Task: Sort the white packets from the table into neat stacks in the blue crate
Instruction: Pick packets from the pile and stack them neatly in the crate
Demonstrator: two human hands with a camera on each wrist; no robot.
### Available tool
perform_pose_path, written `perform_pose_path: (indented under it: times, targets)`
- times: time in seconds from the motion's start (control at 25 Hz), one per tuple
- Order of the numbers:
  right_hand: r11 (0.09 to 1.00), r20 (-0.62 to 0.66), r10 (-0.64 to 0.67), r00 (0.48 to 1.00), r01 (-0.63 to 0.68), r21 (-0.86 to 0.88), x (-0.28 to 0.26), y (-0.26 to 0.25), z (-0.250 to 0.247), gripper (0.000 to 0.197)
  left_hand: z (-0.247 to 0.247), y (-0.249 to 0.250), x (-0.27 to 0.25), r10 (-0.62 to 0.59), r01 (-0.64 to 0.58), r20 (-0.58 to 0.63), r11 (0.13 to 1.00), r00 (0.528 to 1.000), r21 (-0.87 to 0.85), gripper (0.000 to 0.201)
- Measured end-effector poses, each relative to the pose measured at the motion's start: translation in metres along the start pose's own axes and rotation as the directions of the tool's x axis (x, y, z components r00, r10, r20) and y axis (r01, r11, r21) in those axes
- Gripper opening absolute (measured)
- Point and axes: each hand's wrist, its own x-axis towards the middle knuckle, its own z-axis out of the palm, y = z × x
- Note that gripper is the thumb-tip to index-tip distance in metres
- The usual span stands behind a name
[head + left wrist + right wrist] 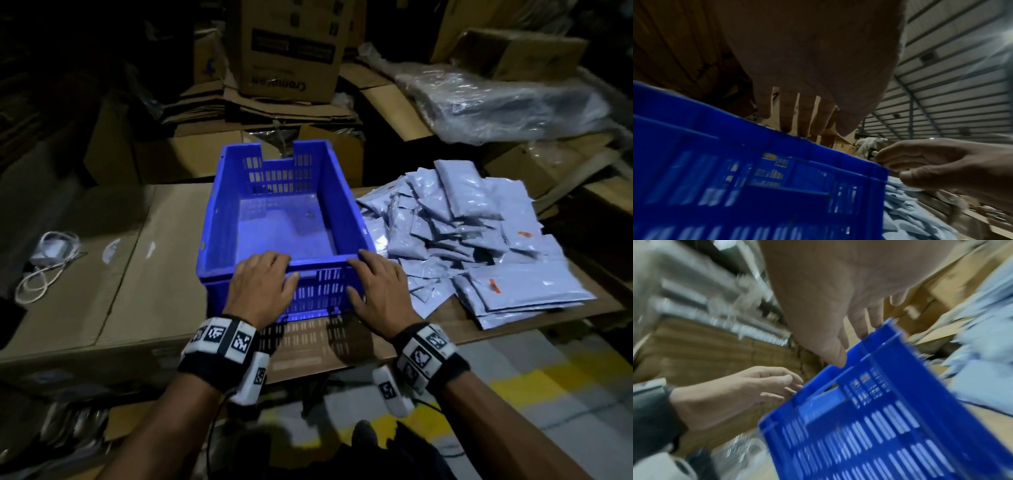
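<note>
While slotted blue crate (274,219) sits empty, left hand (262,284), right hand (380,291), fingers relaxed on rim, glossy white packets (479,240) heaped beside.

Looked like warehouse / packing area, dim lighting. Cardboard boxes (289,48) stacked all round, flattened cartons (260,109) piled behind. Work surface itself was big carton (102,274), not proper desk. Corrugated metal roof (953,68) on steel trusses overhead. Shrink-wrapped bundle (507,102) at far right. Yellow floor marking (534,380) on concrete below.
</note>
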Motion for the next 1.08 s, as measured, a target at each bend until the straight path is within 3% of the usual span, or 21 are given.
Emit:
perform_pose_path:
  times: [0.28, 0.36, 0.52, 0.64, 0.72, 0.84, 0.96, 1.04, 1.08]
  targets:
    - [0.961, -0.123, 0.271, 0.955, -0.261, 0.092, -0.022, 0.087, -0.046, 0.052, -0.004, 0.108, 0.069, 0.218, -0.218, 0.004, 0.975, 0.976, 0.032, 0.043]
    - [0.937, -0.148, 0.348, 0.926, -0.337, 0.097, -0.013, 0.12, -0.067, 0.054, -0.009, 0.138, 0.097, 0.263, -0.263, -0.002, 0.964, 0.965, 0.049, 0.038]
    - [0.872, -0.097, 0.479, 0.873, -0.46, 0.166, 0.035, 0.205, -0.107, 0.039, 0.002, 0.193, 0.177, 0.263, -0.265, 0.086, 0.964, 0.961, 0.01, 0.038]
    - [0.752, 0.024, 0.583, 0.812, -0.55, 0.363, 0.083, 0.271, -0.126, 0.041, 0.028, 0.232, 0.252, 0.158, -0.111, 0.225, 0.972, 0.961, -0.208, 0.042]
    - [0.651, 0.141, 0.618, 0.774, -0.604, 0.459, 0.108, 0.306, -0.125, 0.046, 0.051, 0.253, 0.295, 0.045, 0.087, 0.353, 0.933, 0.935, -0.35, 0.045]
    - [0.541, 0.296, 0.627, 0.721, -0.676, 0.5, 0.135, 0.347, -0.106, 0.066, 0.087, 0.276, 0.341, -0.099, 0.318, 0.456, 0.843, 0.885, -0.434, 0.044]
    - [0.446, 0.399, 0.595, 0.698, -0.7, 0.558, 0.147, 0.364, -0.08, 0.076, 0.112, 0.289, 0.36, -0.166, 0.43, 0.501, 0.768, 0.85, -0.474, 0.052]
    - [0.407, 0.423, 0.571, 0.703, -0.69, 0.598, 0.147, 0.368, -0.069, 0.086, 0.117, 0.294, 0.364, -0.224, 0.514, 0.521, 0.685, 0.824, -0.517, 0.057]
    - [0.39, 0.423, 0.557, 0.715, -0.675, 0.626, 0.145, 0.366, -0.07, 0.081, 0.118, 0.296, 0.365, -0.244, 0.548, 0.532, 0.636, 0.811, -0.543, 0.06]
